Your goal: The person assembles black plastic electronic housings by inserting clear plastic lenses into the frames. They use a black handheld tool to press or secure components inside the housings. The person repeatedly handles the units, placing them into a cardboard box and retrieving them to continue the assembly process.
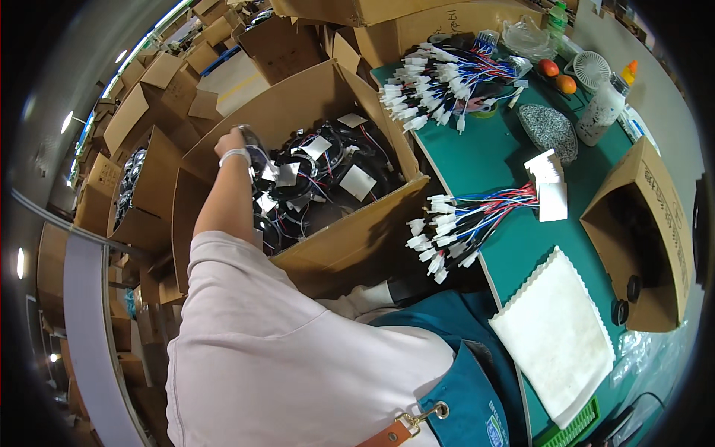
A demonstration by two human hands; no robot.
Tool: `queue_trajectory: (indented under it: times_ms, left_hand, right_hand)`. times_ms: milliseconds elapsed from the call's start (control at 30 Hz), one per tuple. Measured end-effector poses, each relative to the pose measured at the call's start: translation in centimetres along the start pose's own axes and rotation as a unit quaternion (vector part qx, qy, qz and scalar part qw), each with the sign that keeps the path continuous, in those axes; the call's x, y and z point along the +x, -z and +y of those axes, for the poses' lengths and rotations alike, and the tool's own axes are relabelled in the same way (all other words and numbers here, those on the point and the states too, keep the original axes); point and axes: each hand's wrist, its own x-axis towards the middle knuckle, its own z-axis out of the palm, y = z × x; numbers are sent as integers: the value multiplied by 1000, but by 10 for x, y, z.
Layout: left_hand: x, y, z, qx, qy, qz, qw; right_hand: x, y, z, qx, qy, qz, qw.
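Now left hand (232,141) around black part (257,158)

I note bright, even overhead lighting, soft shadows, sharp focus centrally, and heavy fisheye bending with dark vignetted corners.

Open brown cardboard box (350,223) at centre, packed with black parts tagged with white square labels (358,182). Left of that box, stacked brown cartons (141,112), flaps open. Right of it, across the green surface (499,164), a smaller brown carton (655,216) tipped on its side, beside white tags (550,182).
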Motion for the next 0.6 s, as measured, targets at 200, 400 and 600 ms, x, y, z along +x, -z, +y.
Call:
queue_trajectory:
  times_ms: [200, 400, 600]
  left_hand:
    - [45, 51, -13, -461, 85, -25, 883]
    - [4, 61, 87, -108, -87, -11, 990]
    - [18, -44, 130, -62, -138, -98, 984]
  right_hand:
    - [0, -11, 5, -7, -57, 16, 998]
    - [-16, -28, 19, -6, -10, 163, 987]
    - [-28, -2, 9, 231, -88, 67, 967]
